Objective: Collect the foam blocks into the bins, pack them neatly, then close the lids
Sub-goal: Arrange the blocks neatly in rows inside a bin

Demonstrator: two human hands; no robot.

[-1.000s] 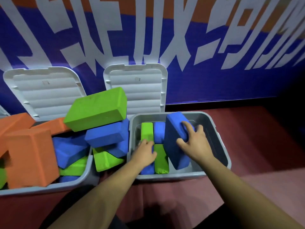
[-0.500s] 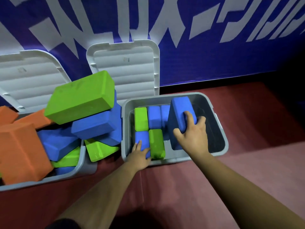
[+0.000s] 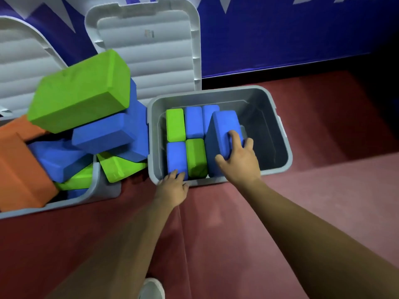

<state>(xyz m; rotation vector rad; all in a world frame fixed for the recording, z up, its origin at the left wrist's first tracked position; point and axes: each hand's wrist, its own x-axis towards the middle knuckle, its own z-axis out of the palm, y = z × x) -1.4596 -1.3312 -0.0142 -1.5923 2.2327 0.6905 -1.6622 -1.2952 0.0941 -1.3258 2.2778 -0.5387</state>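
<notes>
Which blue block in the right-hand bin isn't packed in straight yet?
The blue block gripped by the right hand: it leans tilted, higher than the rest, while the other blue blocks sit level in their rows.

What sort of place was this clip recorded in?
Probably an indoor gym or play room: a dark red mat-like floor, a blue printed wall, and grey lidded bins of large foam blocks; the right hand grips a blue block.

The head camera looks steeply down, close over the right bin point(image 3: 267, 134).
</notes>
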